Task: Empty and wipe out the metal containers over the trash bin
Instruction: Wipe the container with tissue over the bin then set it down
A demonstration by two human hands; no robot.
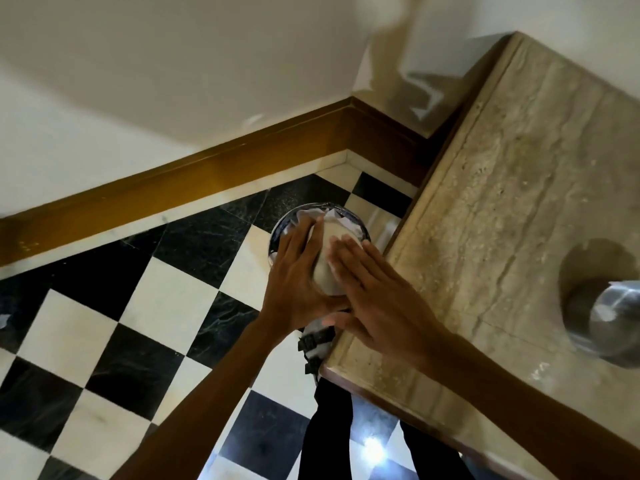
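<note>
Metal container [325,271] sits between my two hands, held out over the round trash bin [282,225] on the checkered floor [114,306], its pale blurred body pointing down toward the bin's mouth. My left hand [298,285] wraps its side with fingers curled around it, while my right hand [370,299] lies flat against it with fingers straight and close together, more pressing or patting than gripping. I judge I am in the emptying step: the bin already holds crumpled white paper or liner [313,214], though I cannot tell whether anything is falling or how clean the inside is, as motion blur hides the opening. Wiping looks undone, since I see no cloth in either hand. A second metal container [613,313] waits on the stone countertop [502,202] to my right, well apart from the bin, so at least that one remains. The countertop's corner juts out just beside my right wrist, and a dark buckled strap [313,341] hangs below my hands; both could catch a careless swing.
</note>
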